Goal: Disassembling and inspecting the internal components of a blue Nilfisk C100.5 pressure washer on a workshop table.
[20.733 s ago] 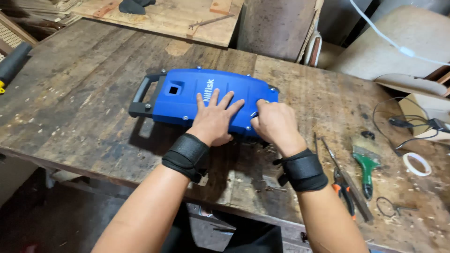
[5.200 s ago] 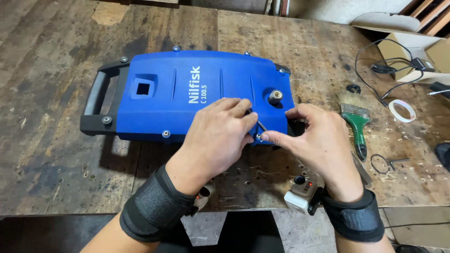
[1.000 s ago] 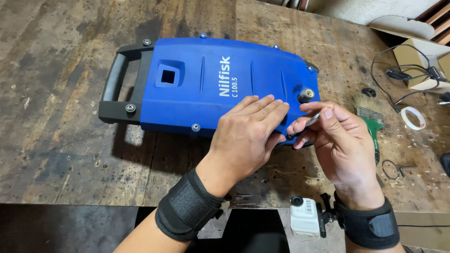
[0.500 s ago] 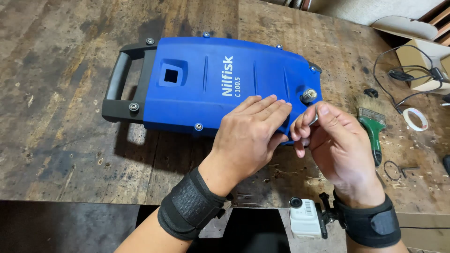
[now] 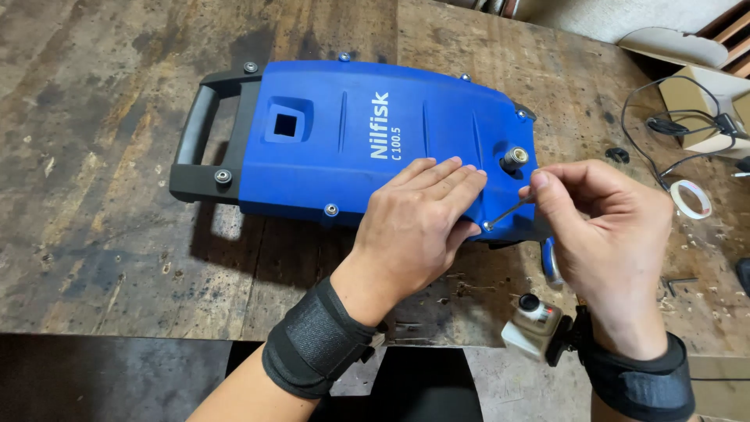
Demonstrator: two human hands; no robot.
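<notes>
Two hands are working at the near right corner of a blue casing [image 5: 367, 141] lying flat on a worn bench [image 5: 94, 258]. The left hand [image 5: 422, 223] is pressing flat on it, fingers together. The right hand [image 5: 609, 234] is pinching a thin hex key [image 5: 506, 212], its tip touching the casing's edge.

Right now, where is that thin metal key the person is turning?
The thin hex key is pinched in the right hand, its tip in a screw at the blue casing's lower right corner, beside the left hand's fingertips.
</notes>
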